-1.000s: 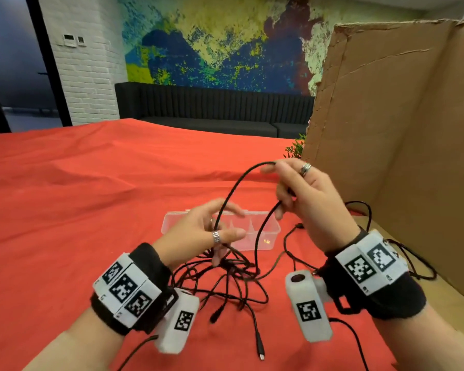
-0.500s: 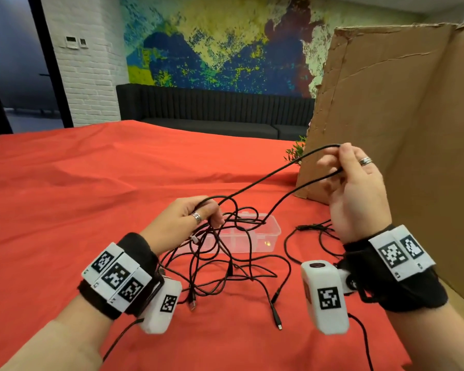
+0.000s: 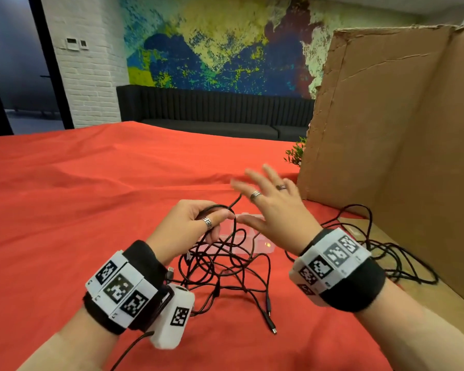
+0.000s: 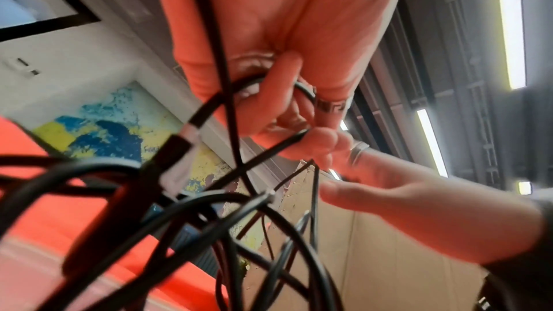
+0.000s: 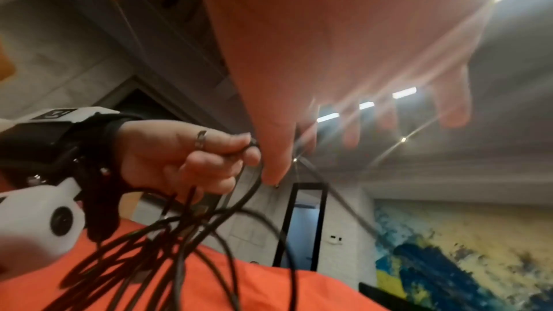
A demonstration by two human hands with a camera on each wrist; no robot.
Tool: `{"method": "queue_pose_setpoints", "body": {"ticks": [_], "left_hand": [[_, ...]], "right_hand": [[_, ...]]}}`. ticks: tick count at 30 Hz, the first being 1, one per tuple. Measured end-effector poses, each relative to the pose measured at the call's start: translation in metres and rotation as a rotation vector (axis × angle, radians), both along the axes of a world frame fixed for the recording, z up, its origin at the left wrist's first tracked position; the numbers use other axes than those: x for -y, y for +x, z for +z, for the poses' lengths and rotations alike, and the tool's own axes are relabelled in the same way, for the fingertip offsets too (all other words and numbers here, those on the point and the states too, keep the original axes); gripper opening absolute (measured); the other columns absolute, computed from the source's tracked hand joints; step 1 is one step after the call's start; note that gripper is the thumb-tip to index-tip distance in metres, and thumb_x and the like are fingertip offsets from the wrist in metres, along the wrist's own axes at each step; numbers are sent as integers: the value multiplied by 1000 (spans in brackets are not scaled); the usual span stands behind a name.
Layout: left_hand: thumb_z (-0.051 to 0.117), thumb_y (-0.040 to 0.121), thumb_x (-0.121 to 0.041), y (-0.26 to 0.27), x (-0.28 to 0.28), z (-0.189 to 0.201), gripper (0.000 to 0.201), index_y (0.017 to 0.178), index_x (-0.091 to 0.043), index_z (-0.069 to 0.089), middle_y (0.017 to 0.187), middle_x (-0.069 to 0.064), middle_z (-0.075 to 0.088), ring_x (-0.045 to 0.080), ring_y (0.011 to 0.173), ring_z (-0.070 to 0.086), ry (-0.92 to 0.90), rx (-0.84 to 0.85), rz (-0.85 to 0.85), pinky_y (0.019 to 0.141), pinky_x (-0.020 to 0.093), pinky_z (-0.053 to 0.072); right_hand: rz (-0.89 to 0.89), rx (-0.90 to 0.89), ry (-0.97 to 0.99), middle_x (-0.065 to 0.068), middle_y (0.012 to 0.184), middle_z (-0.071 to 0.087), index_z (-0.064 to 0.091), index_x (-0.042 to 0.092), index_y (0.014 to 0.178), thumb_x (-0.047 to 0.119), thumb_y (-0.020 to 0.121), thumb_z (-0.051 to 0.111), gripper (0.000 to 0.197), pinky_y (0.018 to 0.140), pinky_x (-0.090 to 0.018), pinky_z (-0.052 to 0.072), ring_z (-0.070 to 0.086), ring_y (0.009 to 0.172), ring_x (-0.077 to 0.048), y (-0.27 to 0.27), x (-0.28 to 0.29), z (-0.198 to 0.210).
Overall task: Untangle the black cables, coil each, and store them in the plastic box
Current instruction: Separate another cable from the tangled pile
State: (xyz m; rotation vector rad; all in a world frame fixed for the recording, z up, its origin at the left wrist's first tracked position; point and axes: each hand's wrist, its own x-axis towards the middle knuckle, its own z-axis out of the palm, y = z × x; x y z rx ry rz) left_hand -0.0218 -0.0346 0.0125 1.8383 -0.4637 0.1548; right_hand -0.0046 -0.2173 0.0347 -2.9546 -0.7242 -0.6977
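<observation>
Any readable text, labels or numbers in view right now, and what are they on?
No readable words or numbers.
Wristband tags: black-and-white square code patterns only, no lettering.
Tag on the left wrist camera: the same, pattern only.
Wall panels: too small to read.
Plastic box: no label visible.

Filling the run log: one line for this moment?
left hand: grips black cables | right hand: open | plastic box: no coils
</observation>
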Motion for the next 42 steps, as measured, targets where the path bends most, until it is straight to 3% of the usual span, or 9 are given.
{"method": "queue_pose_setpoints", "body": {"ticks": [2, 5, 10, 16, 24, 29, 32, 38, 42], "left_hand": [[49, 94, -18, -1, -4, 0, 23, 90, -12, 70, 51, -3, 56, 8, 46, 48, -49, -43, 9, 43, 14, 32], [43, 96, -25, 0, -13, -3, 27, 86, -14, 66, 65, 2, 66, 14, 55, 59, -51, -107, 73, 37, 16, 29], [40, 97, -31, 6, -32, -20, 37, 79, -8, 61, 72, 11, 70, 24, 52, 59, 121, -153, 188, 36, 8, 31], [72, 72, -44, 5, -44, -31, 18, 77, -27, 67, 62, -8, 66, 3, 46, 48, 379, -159, 100, 51, 18, 42], [75, 70, -44, 14, -52, -22, 44, 55, -11, 51, 48, -6, 33, 9, 44, 30, 477, -126, 192, 49, 25, 36], [76, 60, -52, 11, -54, -21, 42, 54, -17, 52, 48, -10, 37, 8, 47, 32, 287, -158, 110, 49, 23, 30], [70, 57, -60, 14, -51, -24, 53, 73, -10, 65, 66, -1, 53, 10, 65, 45, 254, -142, 83, 67, 29, 35], [73, 71, -36, 3, -31, -18, 20, 85, -22, 71, 86, 13, 70, 13, 78, 65, 210, -76, -36, 82, 32, 49], [75, 72, -39, 2, -31, -17, 51, 88, 6, 57, 67, 16, 57, 13, 67, 65, 170, -81, -26, 70, 35, 48]], "right_hand": [[209, -122, 116, -4, 97, 63, 62, 17, 98, 42, 92, 45, 30, 82, -33, 39, 58, 94, -22, 3, -3, 0], [367, -346, 459, -4, 61, 55, 46, 21, 69, 24, 96, 47, 28, 62, -28, 42, 51, 59, -18, 4, 5, 5], [370, -137, 948, -1, 57, 43, 49, 25, 69, 34, 91, 44, 24, 53, -32, 36, 40, 52, -15, 2, 33, 20], [332, 11, 1452, 15, 41, 30, 45, 19, 71, 18, 101, 38, 30, 36, -14, 19, 22, 36, -1, 3, 64, 37], [216, 199, 1664, 15, 40, 28, 42, 18, 70, 20, 101, 38, 31, 37, -11, 18, 22, 34, -2, -8, 81, 37], [-77, -118, 1269, -3, 70, 60, 55, 17, 111, 18, 98, 42, 19, 40, -21, 38, 48, 52, -11, 9, 89, 5], [-203, -171, 673, -17, 131, 44, 18, 21, 147, 18, 89, 56, 69, 98, -34, 38, 47, 115, -25, 5, 75, -20], [206, 157, 212, -7, 151, 28, 16, 35, 145, 11, 73, 54, 85, 106, -47, 36, 29, 139, -30, -19, -3, -28], [274, 384, -57, -3, 116, 65, 65, 24, 101, 14, 77, 64, 26, 94, -45, 46, 59, 115, -27, -4, -10, -20]]}}
